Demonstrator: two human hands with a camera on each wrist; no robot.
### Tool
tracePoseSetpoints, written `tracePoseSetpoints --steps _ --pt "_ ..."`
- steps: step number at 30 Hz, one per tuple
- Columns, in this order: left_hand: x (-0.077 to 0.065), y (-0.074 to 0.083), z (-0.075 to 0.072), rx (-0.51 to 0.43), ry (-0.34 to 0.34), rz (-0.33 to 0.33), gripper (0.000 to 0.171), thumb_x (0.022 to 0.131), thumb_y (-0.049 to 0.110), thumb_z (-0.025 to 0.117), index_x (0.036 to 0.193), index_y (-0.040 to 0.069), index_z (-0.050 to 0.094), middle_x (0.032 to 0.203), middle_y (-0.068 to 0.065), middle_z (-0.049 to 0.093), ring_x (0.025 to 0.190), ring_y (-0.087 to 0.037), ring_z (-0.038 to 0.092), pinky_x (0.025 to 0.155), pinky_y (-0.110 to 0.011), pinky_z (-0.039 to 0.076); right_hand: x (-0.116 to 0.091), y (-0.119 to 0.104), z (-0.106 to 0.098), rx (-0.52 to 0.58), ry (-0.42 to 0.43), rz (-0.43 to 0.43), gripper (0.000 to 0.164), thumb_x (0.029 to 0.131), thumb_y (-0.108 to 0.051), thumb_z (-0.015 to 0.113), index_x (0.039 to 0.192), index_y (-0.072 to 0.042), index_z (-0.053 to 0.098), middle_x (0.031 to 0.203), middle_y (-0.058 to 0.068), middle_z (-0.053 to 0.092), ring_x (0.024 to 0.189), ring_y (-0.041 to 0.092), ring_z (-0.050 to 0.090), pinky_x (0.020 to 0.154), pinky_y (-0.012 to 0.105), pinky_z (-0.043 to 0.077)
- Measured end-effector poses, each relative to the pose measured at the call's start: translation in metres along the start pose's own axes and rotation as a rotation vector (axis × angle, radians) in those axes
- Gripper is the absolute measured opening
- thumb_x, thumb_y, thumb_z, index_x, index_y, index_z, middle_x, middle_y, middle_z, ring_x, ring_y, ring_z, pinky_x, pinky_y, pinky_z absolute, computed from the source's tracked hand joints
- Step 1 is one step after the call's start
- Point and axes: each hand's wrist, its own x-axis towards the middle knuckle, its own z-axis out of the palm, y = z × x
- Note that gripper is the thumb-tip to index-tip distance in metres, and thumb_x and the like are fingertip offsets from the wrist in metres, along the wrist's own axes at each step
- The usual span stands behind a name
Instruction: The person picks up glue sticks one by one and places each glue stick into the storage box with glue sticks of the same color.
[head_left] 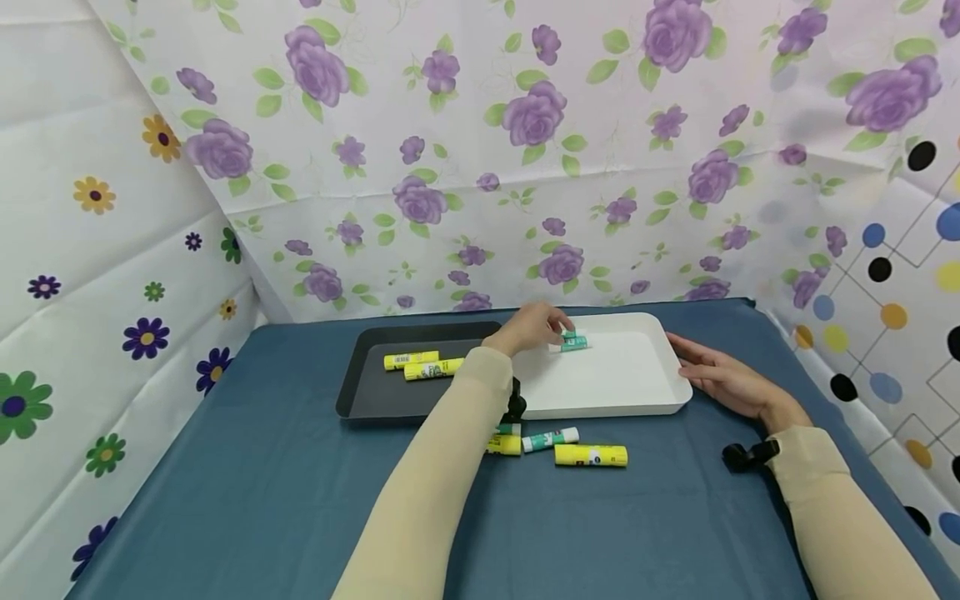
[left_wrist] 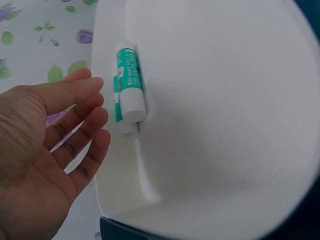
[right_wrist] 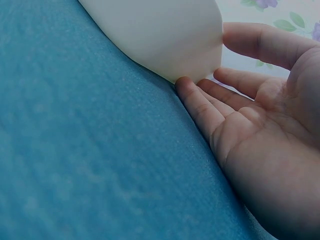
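My left hand [head_left: 531, 327] hovers over the back left of a white tray [head_left: 630, 396]. Its fingers are loosely bent and hold nothing. Right beside them, two green-and-white glue sticks lie together in the tray; the upper glue stick [left_wrist: 129, 80] partly covers the lower glue stick [left_wrist: 118, 105] in the left wrist view. At the tray's right end, my right hand [head_left: 727, 382] touches the outer edge with extended fingers. Its fingertips [right_wrist: 186, 86] meet the tray's corner in the right wrist view.
A black tray [head_left: 363, 392] adjoins the white one and contains two yellow glue sticks [head_left: 411, 359]. In front, on the blue cloth [head_left: 637, 533], lie a green-and-white glue stick [head_left: 551, 439], a yellow glue stick [head_left: 591, 455] and others partly behind my left arm. Flowered sheets hang behind.
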Motion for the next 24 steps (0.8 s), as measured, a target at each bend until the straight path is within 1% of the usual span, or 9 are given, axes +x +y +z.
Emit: tracePoseSetpoints --steps 2,5,8,10,13,17,20,22,24 --pt "-0.004 0.0 -0.005 -0.027 -0.004 0.024 0.026 0.102 0.008 0.068 0.127 0.009 0.075 0.115 -0.007 0.067 0.103 -0.02 0.061 0.085 -0.034 0.053 0.0 0.0 0.0 -0.003 0.001 0.0 0.071 0.113 -0.007 0.041 0.169 -0.017 -0.001 0.174 0.012 -0.01 0.159 0.035 -0.005 0.105 0.014 0.04" --pt "-0.013 0.0 -0.011 -0.043 0.001 0.075 0.026 0.105 0.011 0.064 0.129 0.008 0.073 0.115 -0.006 0.068 0.102 -0.02 0.062 0.085 -0.034 0.054 0.001 0.0 0.0 -0.006 0.0 0.003 0.072 0.113 -0.008 0.042 0.169 -0.017 -0.001 0.174 0.011 -0.011 0.159 0.034 -0.005 0.105 0.014 0.04" --pt "-0.026 0.001 -0.017 -0.073 0.003 0.128 0.027 0.107 0.012 0.062 0.131 0.008 0.072 0.115 -0.008 0.069 0.104 -0.021 0.064 0.086 -0.033 0.055 0.001 0.001 -0.001 -0.009 0.001 0.003 0.072 0.113 -0.009 0.044 0.169 -0.018 -0.001 0.174 0.011 -0.011 0.16 0.031 -0.005 0.105 0.013 0.04" --pt "-0.036 0.001 -0.019 -0.098 0.003 0.15 0.027 0.107 0.014 0.061 0.131 0.01 0.073 0.117 -0.008 0.069 0.106 -0.023 0.066 0.089 -0.033 0.055 0.0 0.001 -0.002 -0.008 0.0 0.0 0.072 0.113 -0.009 0.044 0.169 -0.018 -0.001 0.174 0.01 -0.011 0.16 0.029 -0.005 0.105 0.013 0.04" --pt "-0.051 0.002 -0.02 -0.119 0.014 0.157 0.027 0.107 0.016 0.061 0.132 0.013 0.073 0.119 -0.006 0.069 0.108 -0.023 0.067 0.091 -0.034 0.056 -0.001 0.002 -0.003 -0.001 0.0 -0.001 0.072 0.113 -0.009 0.043 0.169 -0.019 0.0 0.174 0.01 -0.012 0.161 0.023 -0.001 0.105 0.013 0.04" --pt "-0.073 0.002 -0.018 -0.114 0.035 0.168 0.027 0.108 0.019 0.061 0.132 0.015 0.072 0.118 -0.002 0.07 0.108 -0.02 0.066 0.094 -0.034 0.055 -0.003 0.002 -0.002 0.004 -0.01 0.001 0.072 0.113 -0.01 0.043 0.169 -0.02 0.0 0.174 0.01 -0.012 0.158 0.011 0.009 0.106 0.014 0.04" --pt "-0.09 0.0 -0.015 -0.166 0.031 0.196 0.028 0.108 0.018 0.06 0.132 0.013 0.072 0.118 -0.005 0.07 0.108 -0.028 0.067 0.095 -0.044 0.056 -0.003 0.002 -0.001 0.005 -0.019 0.0 0.072 0.113 -0.01 0.043 0.169 -0.019 -0.001 0.174 0.009 -0.012 0.156 0.005 0.014 0.106 0.013 0.039" --pt "-0.101 -0.001 -0.013 -0.213 0.025 0.211 0.028 0.108 0.017 0.06 0.132 0.011 0.072 0.118 -0.008 0.07 0.107 -0.035 0.067 0.094 -0.051 0.056 -0.002 0.002 -0.001 0.009 -0.02 -0.002 0.072 0.113 -0.009 0.043 0.169 -0.019 -0.001 0.174 0.009 -0.012 0.156 0.006 0.013 0.106 0.013 0.039" --pt "-0.112 -0.003 -0.01 -0.249 0.015 0.22 0.028 0.108 0.016 0.06 0.133 0.009 0.071 0.119 -0.011 0.07 0.106 -0.04 0.067 0.09 -0.055 0.056 -0.002 0.001 0.0 0.007 -0.019 -0.006 0.072 0.113 -0.009 0.043 0.169 -0.019 -0.001 0.174 0.009 -0.012 0.158 0.009 0.01 0.106 0.013 0.039"
